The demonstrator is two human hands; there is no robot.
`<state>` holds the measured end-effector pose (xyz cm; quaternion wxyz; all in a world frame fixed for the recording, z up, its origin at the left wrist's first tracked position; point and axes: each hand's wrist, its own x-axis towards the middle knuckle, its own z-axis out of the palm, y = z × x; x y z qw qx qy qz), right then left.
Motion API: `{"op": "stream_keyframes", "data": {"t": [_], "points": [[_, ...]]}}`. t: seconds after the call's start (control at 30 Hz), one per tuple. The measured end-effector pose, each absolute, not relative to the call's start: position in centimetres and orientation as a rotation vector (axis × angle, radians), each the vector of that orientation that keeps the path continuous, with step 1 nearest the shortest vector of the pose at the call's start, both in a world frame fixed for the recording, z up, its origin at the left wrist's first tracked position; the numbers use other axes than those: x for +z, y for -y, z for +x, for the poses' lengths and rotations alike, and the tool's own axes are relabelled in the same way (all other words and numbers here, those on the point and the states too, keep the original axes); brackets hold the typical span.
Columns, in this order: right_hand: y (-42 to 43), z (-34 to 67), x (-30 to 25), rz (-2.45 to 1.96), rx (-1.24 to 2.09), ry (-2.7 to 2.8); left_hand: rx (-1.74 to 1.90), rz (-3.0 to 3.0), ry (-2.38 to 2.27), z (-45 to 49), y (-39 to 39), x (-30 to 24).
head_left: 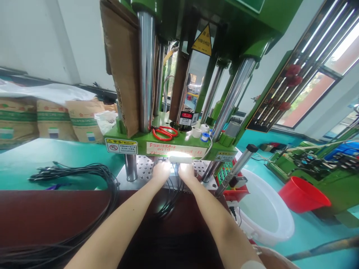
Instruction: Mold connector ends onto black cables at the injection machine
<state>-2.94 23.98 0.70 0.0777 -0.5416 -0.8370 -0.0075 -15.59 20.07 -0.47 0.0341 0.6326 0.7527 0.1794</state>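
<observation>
Both my arms reach forward under the green press machine (179,145). My left hand (161,172) and my right hand (186,172) lie side by side on the perforated metal plate (144,164), right below a bright work lamp (179,157). The glare washes out my fingers, so I cannot tell whether they hold anything. Thin black cables (171,194) run between the two hands, from the plate back towards me. A larger bundle of black cables (84,173) lies on the bench to the left.
Red scissors (164,132) and small tape rolls (200,132) rest on the machine's green ledge. A white tub (263,209) and a red bucket (301,194) stand at the right. Brown sacks (53,119) are stacked at the left. Chrome columns (146,71) flank the work area.
</observation>
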Motion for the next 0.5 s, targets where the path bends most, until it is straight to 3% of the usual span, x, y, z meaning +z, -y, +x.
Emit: {"op": "stream_keyframes", "data": {"t": [0.5], "points": [[-24.1,-4.3,1.3,-1.555,0.062,2.529,0.665,2.024,-2.253,-12.6,-18.9,-0.2]]}}
